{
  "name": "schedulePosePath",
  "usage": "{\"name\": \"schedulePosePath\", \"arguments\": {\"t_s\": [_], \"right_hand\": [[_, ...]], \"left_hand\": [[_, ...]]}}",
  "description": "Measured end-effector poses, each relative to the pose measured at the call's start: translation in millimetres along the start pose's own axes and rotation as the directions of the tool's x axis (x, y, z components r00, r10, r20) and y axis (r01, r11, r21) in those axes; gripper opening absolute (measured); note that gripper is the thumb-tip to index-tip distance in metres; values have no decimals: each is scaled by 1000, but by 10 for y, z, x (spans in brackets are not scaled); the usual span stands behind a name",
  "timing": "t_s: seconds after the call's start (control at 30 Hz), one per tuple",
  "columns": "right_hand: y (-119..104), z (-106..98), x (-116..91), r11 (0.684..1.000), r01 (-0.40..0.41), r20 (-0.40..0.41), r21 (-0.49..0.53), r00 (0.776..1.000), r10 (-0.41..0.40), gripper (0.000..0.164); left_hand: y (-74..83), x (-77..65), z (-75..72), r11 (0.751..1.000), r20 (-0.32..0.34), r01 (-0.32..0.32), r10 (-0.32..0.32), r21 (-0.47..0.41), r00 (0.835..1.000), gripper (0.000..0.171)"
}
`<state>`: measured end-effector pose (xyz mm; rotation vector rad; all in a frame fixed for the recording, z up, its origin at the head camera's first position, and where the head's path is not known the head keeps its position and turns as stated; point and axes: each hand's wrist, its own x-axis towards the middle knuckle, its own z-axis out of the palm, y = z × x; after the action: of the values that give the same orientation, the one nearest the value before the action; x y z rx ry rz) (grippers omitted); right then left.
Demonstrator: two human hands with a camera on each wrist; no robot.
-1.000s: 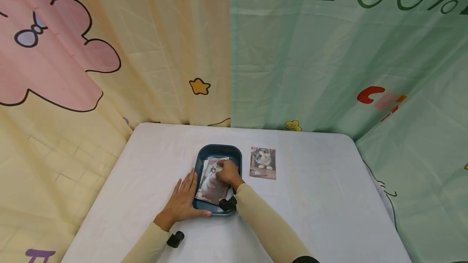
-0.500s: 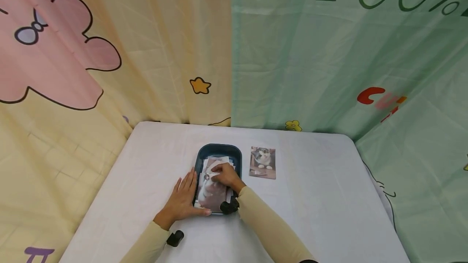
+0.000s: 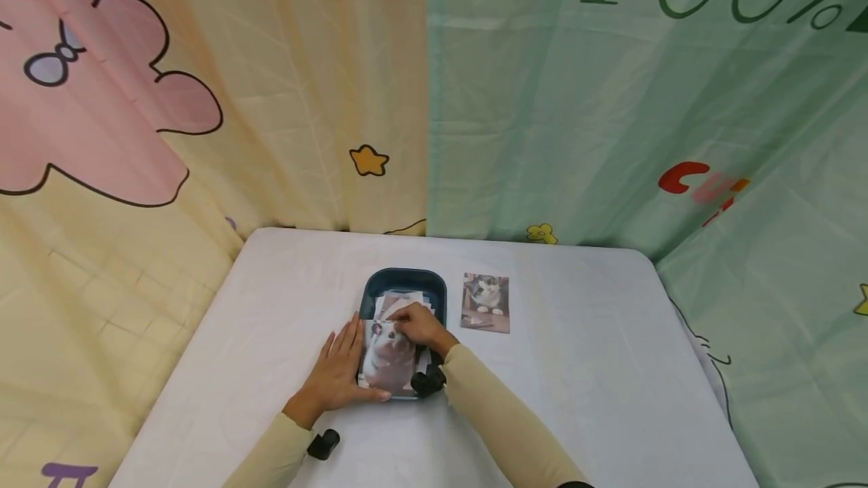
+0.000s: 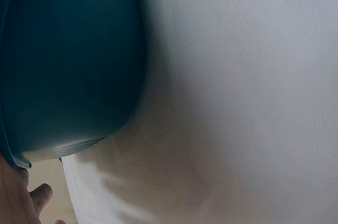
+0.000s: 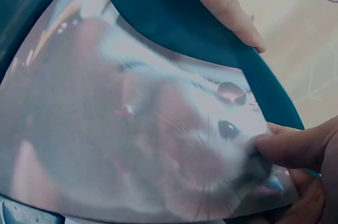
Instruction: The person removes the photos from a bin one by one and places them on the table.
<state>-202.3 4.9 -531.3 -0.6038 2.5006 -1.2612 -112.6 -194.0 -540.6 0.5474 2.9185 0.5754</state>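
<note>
A dark teal tray stands on the white table, with several photo prints stacked inside. My right hand pinches the top print, a photo of a hamster-like rodent, by its far right corner. In the right wrist view the thumb lies over that photo, which bows upward inside the tray. My left hand holds steady against the tray's left side, fingers straight and thumb stretched along the near edge. The left wrist view mostly shows the tray's outer wall.
A cat photo lies flat on the table just right of the tray. White cloth covers the table. Printed curtains hang behind it and along both sides.
My right hand has drawn the rodent photo toward the near left of the tray and lifted it, uncovering more prints at the far end. The left hand and cat photo stay put.
</note>
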Motion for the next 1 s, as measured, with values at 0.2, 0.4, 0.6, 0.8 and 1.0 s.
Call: {"name": "schedulePosePath", "arguments": {"t_s": [0.2, 0.4, 0.6, 0.8, 1.0], "right_hand": [[1, -49, -40, 998, 9, 11, 69, 1000, -10, 8], [-2, -111, -70, 996, 78, 41, 44, 996, -80, 12], [-21, -194, -128, 999, 30, 60, -11, 998, -29, 16], [0, -286, -151, 1000, 16, -7, 17, 1000, -16, 12], [95, -401, -196, 998, 16, -104, 53, 995, -10, 11]], "left_hand": [[3, -3, 20, 1000, -18, -16, 16, -11, 1000, 135], [16, 2, 12, 1000, -7, -12, 12, -15, 1000, 135], [24, 13, 17, 1000, -1, -6, 6, -9, 1000, 136], [20, 12, 3, 1000, 16, 6, -5, -10, 1000, 138], [11, 21, 8, 999, 50, 32, -31, -6, 998, 140]]}}
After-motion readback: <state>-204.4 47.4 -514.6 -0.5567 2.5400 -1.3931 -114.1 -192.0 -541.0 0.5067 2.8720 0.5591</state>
